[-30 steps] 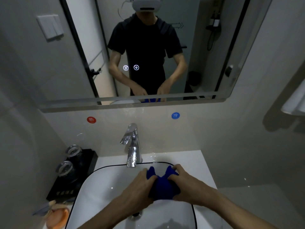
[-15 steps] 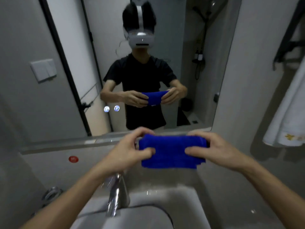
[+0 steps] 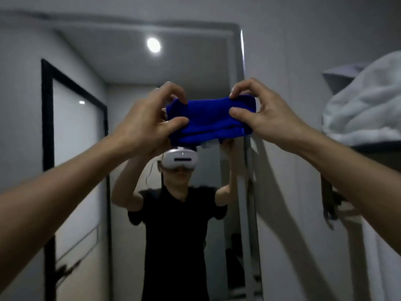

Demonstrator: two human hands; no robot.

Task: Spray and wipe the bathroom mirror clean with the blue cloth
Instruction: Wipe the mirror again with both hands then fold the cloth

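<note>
Head view: both my arms raised in front of the bathroom mirror (image 3: 134, 68), blue cloth (image 3: 211, 119) stretched between my hands at upper centre of the picture. My left hand (image 3: 144, 122) pinches the cloth's left end, thumb below and fingertips on its top edge. My right hand (image 3: 269, 116) pinches the right end the same way, thumb against the front, fingers (image 3: 240, 88) curled over the top. Cloth folded in a flat band, level, its lower edge showing layered folds; whether it touches the glass I cannot tell. Mirror shows my reflection in a black shirt with a white headset (image 3: 180, 158), and a ceiling light (image 3: 153, 44). White towel (image 3: 366, 105) heaped on a shelf at far right
</note>
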